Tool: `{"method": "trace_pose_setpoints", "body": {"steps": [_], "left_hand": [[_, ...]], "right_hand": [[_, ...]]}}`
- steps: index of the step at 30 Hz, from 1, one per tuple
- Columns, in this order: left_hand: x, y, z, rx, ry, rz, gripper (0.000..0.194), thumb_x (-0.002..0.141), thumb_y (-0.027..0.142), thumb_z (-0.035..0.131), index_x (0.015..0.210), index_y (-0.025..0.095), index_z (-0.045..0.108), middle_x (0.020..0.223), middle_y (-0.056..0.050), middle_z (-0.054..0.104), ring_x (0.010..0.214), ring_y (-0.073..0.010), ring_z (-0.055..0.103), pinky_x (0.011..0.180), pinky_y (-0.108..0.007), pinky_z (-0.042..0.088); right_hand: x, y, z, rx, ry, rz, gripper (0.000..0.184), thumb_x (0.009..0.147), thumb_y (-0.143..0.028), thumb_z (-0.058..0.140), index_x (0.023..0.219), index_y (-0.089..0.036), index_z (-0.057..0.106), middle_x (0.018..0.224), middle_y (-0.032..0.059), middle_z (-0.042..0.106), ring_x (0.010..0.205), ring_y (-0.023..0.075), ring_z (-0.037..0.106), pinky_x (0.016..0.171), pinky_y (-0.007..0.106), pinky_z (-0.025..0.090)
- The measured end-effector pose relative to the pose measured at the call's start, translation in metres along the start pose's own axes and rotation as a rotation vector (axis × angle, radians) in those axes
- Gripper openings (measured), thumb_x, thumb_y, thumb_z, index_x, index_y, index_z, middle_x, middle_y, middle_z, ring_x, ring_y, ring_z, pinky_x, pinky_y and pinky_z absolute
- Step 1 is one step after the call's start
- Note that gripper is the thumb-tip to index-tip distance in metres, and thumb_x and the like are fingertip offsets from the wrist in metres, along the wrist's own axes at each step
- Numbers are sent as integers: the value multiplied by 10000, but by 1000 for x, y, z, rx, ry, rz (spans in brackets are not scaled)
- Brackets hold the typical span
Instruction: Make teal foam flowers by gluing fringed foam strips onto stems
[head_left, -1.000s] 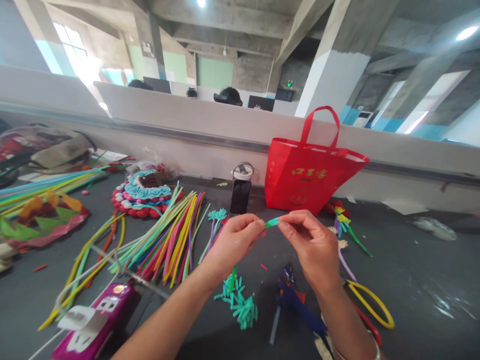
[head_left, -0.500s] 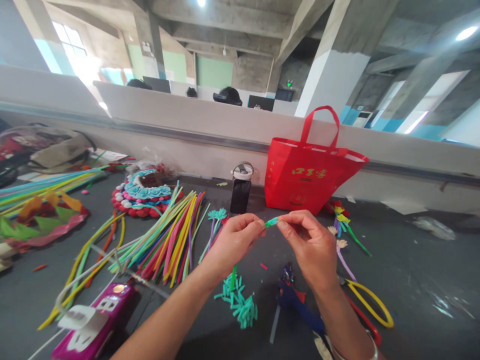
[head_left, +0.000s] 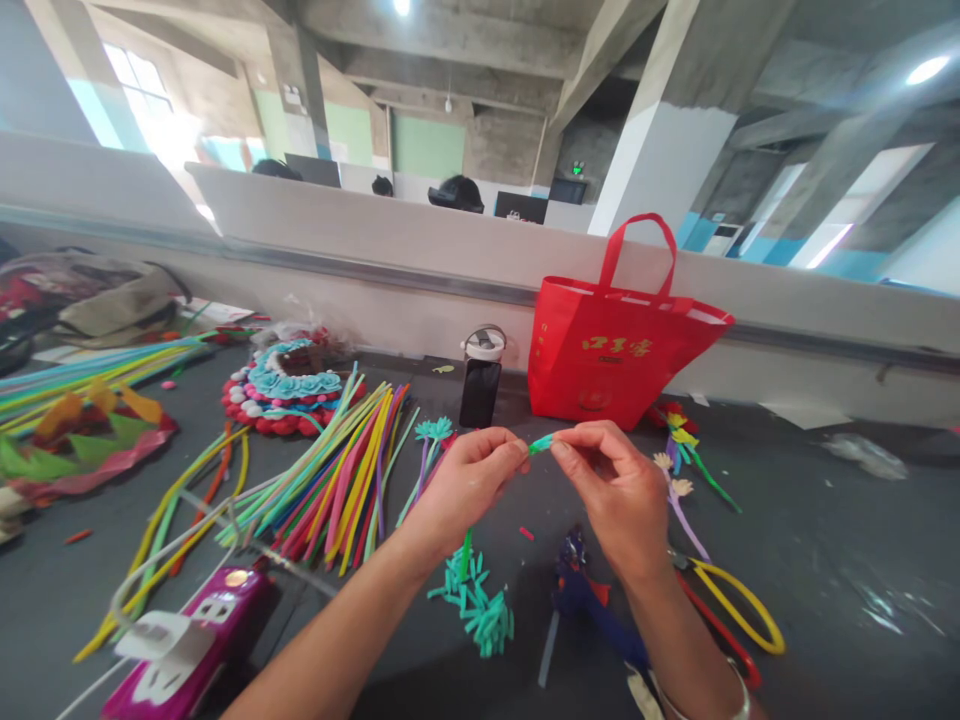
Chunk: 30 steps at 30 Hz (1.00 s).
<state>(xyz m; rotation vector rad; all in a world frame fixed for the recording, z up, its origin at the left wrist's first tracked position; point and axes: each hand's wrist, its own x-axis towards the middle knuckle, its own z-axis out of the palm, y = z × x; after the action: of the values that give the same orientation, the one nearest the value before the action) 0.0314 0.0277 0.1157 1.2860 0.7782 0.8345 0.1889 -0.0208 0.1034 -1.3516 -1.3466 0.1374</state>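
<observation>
Tabletop (head_left: pixel 802 580), dark grey and flat, spreads beneath both forearms. Standing at its far side is an upright red bag with gold lettering (head_left: pixel 615 350). To the left of that, well apart from it, lies a fanned bundle of long, thin, multicoloured sticks (head_left: pixel 346 460) (pink, yellow, green and purple among them). Nearer the front left corner sits a magenta power strip with white sockets (head_left: pixel 191 640). The bare left hand (head_left: pixel 480 475) and the bare right hand (head_left: pixel 619 490) are raised over the middle, facing each other. Behind them stands a dark bottle with a white lid (head_left: pixel 480 390). Below and between the forearms rests a loose heap of short teal pieces (head_left: pixel 489 620); a narrow green strip (head_left: pixel 466 555) shows between this heap and the left wrist, its upper end hidden. Smallest is a short green-and-teal piece (head_left: pixel 540 443), held in the gap between the two hands: the left fingers pinch one end, and the right fingers, thumb against forefinger, pinch the other.
</observation>
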Motion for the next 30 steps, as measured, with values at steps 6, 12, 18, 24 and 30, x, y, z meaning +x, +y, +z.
{"method": "trace_pose_setpoints", "body": {"steps": [6,12,18,24,30], "left_hand": [[0,1,-1,-31,16,-19,281,799,432,633,700,177,573,613,45,446,503,-76,294,460,-224,159],[4,1,-5,-111,39,1,319,778,457,677,681,172,571,567,72,357,475,-62,244,451,-217,138],[5,3,-6,-161,27,14,299,797,401,674,661,170,541,548,91,268,471,-56,171,440,-217,102],[7,2,-9,-225,-1,-15,261,796,378,665,689,162,564,558,89,268,459,-50,165,426,-219,93],[8,1,-12,-282,-20,-47,236,775,347,673,683,164,557,565,85,288,449,-44,179,420,-219,98]], "right_hand": [[-1,3,1,61,1,35,139,856,-367,713,883,-230,715,854,6,676,749,161,602,691,298,469],[1,3,-2,209,84,108,306,817,-406,747,1067,-238,697,865,10,656,776,164,613,715,301,496],[0,4,-5,123,35,117,232,839,-406,728,998,-236,720,866,19,694,780,173,636,714,303,495],[0,5,-5,94,18,94,206,846,-404,712,956,-230,729,847,25,721,748,182,649,683,300,505],[1,1,-5,41,-52,71,172,857,-395,696,913,-237,735,803,9,721,712,171,645,661,279,513]]}}
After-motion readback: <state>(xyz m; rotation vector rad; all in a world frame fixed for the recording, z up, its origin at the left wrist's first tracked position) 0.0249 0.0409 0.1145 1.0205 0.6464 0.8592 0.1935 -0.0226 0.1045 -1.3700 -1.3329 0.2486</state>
